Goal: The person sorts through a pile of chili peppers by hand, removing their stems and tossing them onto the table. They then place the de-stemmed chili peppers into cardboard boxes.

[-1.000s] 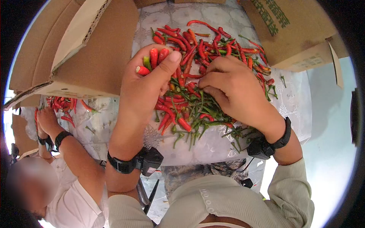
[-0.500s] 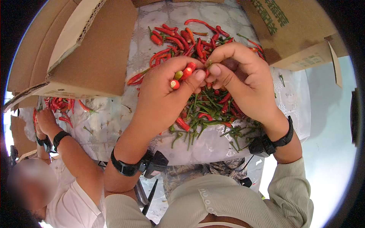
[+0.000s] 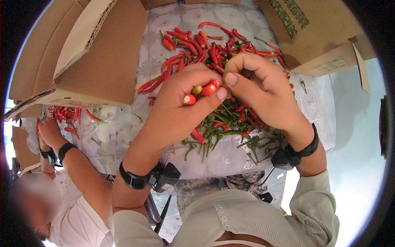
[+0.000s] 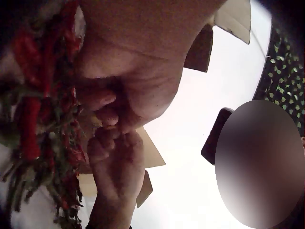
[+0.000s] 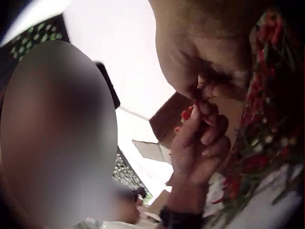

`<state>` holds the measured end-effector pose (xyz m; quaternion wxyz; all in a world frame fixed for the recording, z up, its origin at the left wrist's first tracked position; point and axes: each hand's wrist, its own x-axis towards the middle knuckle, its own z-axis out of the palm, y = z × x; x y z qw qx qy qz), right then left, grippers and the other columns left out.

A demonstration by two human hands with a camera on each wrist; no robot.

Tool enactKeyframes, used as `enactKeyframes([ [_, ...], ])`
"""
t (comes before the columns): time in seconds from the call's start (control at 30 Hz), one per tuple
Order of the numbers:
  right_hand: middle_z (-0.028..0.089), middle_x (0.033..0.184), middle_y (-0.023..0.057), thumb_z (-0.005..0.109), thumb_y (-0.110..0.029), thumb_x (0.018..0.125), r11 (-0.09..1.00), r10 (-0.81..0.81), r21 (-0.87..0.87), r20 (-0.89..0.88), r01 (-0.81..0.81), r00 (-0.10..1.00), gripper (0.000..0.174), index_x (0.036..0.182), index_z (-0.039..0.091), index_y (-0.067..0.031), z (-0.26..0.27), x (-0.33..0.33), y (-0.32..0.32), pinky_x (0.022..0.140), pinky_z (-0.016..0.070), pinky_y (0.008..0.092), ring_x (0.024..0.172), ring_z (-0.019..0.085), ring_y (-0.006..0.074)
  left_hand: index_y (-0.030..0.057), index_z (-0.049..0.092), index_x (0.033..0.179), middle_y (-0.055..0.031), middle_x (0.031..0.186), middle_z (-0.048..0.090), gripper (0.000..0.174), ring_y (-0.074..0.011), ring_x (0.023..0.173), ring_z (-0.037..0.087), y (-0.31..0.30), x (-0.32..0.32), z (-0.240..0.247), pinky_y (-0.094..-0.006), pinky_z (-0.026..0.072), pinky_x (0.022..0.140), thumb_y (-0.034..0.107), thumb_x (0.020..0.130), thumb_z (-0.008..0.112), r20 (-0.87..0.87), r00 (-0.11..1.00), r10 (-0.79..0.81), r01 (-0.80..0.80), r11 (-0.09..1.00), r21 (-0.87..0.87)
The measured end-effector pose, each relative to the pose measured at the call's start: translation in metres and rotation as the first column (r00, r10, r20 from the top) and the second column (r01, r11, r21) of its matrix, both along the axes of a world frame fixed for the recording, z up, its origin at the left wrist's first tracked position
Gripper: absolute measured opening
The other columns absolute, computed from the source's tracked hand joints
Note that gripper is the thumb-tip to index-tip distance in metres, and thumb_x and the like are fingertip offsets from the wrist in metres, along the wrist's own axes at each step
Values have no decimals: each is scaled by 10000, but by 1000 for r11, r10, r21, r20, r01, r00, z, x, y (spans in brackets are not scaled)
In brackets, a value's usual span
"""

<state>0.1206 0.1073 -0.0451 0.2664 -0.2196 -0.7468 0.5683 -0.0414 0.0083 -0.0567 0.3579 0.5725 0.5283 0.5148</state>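
Over the pile, my left hand (image 3: 181, 103) grips several red chili peppers (image 3: 209, 89) and a yellow-green one (image 3: 197, 90), their cut-looking ends showing above the curled fingers. My right hand (image 3: 267, 92) meets it fingertip to fingertip, thumb and forefinger pinching a small green chili stem (image 3: 226, 68). In the right wrist view, a bit of red chili (image 5: 187, 113) shows by the left thumb. The left wrist view has both hands' fingertips together, hiding what lies between them. Below and behind spread loose red chilies (image 3: 197, 43) and green stems (image 3: 214, 113).
A cardboard box (image 3: 103, 53) stands at the left, another box (image 3: 317, 33) at the right. Another person's hand (image 3: 50, 131) is at a smaller chili heap (image 3: 68, 113) on the left. A patterned clear cover (image 3: 164, 158) lies over the table.
My right hand has come up out of the pile to my left hand, which has moved right and slightly down with its chilies. Over the last half second both stay nearly in place.
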Motion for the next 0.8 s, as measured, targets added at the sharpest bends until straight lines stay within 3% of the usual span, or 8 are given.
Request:
enactKeyframes([
  [0.07,536,696,29,626,-83,842,868,94,-489,-17,-90,995,80,871,604,-12,8,5,5,557,432,259,622,522,106,10,630,882,-30,787,550,125,-127,716,510,0,-3,4,-256,415,656,131,859,655,-33,997,-76,77,997,26],
  [0.17,562,719,51,624,-65,796,830,245,-528,58,-179,968,104,876,610,0,14,12,15,572,453,279,639,552,134,49,588,975,-42,843,605,167,-92,644,551,-3,-8,6,-197,397,512,209,934,569,102,993,-56,64,996,-70],
  [0.23,582,748,73,630,-73,760,988,54,129,191,-80,980,139,876,613,2,8,18,19,593,466,298,662,572,166,67,558,1010,-52,837,614,169,-100,652,570,-1,-7,9,-196,398,495,223,946,548,323,940,113,-68,987,-148],
  [0.27,592,763,84,633,-77,742,888,-61,458,202,-39,977,158,877,614,3,5,19,20,603,472,308,674,583,182,75,543,1027,-57,834,618,172,-105,657,579,0,-7,10,-196,399,487,230,952,537,423,884,201,-127,972,-198],
  [0.3,610,803,119,655,-97,702,887,-146,462,216,31,965,189,864,633,-2,5,18,21,658,489,360,727,606,258,83,509,1047,-68,836,624,158,-119,658,599,3,-8,11,-191,395,471,208,954,533,466,863,194,-114,974,-195],
  [0.6,582,777,107,717,-119,716,564,-295,799,431,-208,853,154,794,626,-22,-3,12,6,678,451,371,743,568,285,61,574,932,1,711,573,181,-36,545,490,1,-13,1,-176,356,443,234,914,623,435,896,90,-4,981,-196],
  [0.7,629,782,115,670,-185,765,736,-233,677,269,-12,934,191,762,624,1,-6,13,16,664,498,362,729,622,275,69,568,961,13,707,541,146,-47,548,473,0,-13,1,-172,326,444,213,935,580,448,877,172,-59,965,-255],
  [0.8,649,799,60,659,-237,824,984,-100,-130,170,123,980,232,807,614,-10,12,13,23,628,493,284,689,624,164,56,593,981,9,732,553,176,-39,552,467,2,-10,2,-174,323,444,225,936,580,489,851,192,-84,968,-235],
])
